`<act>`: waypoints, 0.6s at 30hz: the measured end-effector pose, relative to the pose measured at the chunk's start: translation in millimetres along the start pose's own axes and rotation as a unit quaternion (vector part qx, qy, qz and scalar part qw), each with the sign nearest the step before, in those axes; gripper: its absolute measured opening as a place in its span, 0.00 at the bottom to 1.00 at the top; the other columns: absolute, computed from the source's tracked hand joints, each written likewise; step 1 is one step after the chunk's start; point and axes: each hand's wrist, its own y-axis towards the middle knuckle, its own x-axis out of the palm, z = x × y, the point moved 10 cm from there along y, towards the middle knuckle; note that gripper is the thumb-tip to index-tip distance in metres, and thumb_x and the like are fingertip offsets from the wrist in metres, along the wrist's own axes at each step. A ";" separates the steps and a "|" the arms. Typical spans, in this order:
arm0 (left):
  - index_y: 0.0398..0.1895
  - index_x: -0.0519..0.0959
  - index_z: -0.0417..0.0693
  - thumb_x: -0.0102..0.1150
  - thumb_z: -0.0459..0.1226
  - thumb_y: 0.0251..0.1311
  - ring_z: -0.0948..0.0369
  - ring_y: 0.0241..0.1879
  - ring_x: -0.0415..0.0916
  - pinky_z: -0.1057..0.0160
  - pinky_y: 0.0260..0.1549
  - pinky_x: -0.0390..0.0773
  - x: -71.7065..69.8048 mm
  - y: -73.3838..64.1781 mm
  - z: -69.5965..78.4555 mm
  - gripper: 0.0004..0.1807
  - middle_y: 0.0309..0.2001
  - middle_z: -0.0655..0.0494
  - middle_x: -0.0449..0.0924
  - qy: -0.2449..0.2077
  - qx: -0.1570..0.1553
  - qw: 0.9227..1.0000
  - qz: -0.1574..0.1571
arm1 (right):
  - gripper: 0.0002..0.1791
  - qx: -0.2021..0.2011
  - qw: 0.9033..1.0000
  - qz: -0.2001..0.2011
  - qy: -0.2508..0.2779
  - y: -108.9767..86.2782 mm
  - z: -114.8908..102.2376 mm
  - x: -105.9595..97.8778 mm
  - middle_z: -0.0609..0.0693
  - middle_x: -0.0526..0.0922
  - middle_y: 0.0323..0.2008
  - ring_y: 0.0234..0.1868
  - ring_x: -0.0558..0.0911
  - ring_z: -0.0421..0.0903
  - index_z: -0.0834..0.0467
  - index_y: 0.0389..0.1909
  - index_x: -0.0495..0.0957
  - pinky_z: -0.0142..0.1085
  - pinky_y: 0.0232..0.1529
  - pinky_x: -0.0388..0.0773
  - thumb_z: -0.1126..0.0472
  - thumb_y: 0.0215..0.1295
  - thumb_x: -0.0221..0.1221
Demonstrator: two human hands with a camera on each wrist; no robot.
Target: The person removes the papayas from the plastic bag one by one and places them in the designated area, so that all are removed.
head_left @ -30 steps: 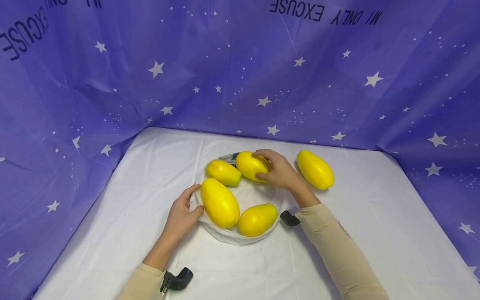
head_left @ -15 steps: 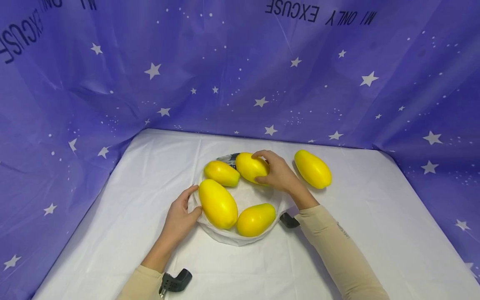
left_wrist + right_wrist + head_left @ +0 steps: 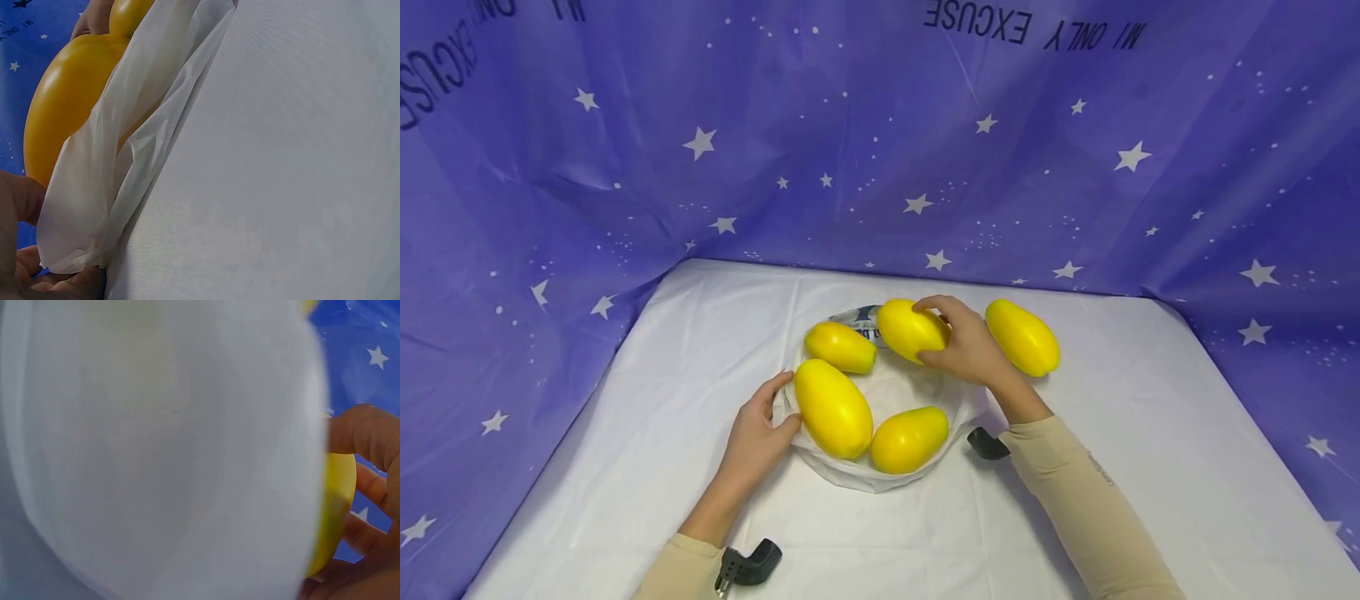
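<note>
A white plastic bag (image 3: 901, 388), its mouth spread wide, holds several yellow papayas with greenish ends. My right hand (image 3: 964, 342) grips one papaya (image 3: 910, 328) at the bag's far right rim, thumb and fingers around its right end. In the right wrist view the bag's side hides much of that papaya (image 3: 337, 487). At the near left, my left hand (image 3: 762, 429) pinches the bag's rim beside the largest papaya (image 3: 833, 408). The left wrist view shows the bag's edge (image 3: 81, 219) between thumb and fingers. Two more papayas, one far left (image 3: 841, 347) and one near right (image 3: 910, 440), lie inside.
Outside the bag, to the right of my right hand, another papaya (image 3: 1022, 337) lies on the white tablecloth (image 3: 1150, 433). A purple curtain with stars (image 3: 880, 150) rises behind the table and along both sides. Dark wrist-worn devices (image 3: 751, 565) show at both sleeves.
My right hand has shifted slightly right with its papaya, and more blue print on the bag's far side shows. The left hand keeps its hold; the whole view has drifted a little left.
</note>
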 end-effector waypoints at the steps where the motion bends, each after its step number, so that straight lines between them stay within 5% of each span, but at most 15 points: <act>1: 0.71 0.64 0.47 0.56 0.30 0.58 0.57 0.72 0.52 0.53 0.68 0.56 0.0 0.1 -0.4 0.34 0.72 0.51 0.59 0.001 0.000 1.000 0.000 | 0.36 -0.002 1.000 0.007 0.001 -0.6 -0.6 -3.1 0.49 0.74 0.58 0.58 0.73 0.49 0.52 0.58 0.72 0.48 0.59 0.71 0.64 0.45 0.74; 18: 0.71 0.64 0.45 0.56 0.30 0.60 0.55 0.72 0.51 0.50 0.69 0.53 1.0 -2.7 4.3 0.33 0.72 0.49 0.59 -0.003 0.002 1.000 -0.006 | 0.35 0.043 0.998 0.048 -0.009 -17.6 0.7 -42.3 0.51 0.74 0.59 0.58 0.72 0.53 0.54 0.59 0.72 0.51 0.59 0.70 0.63 0.46 0.73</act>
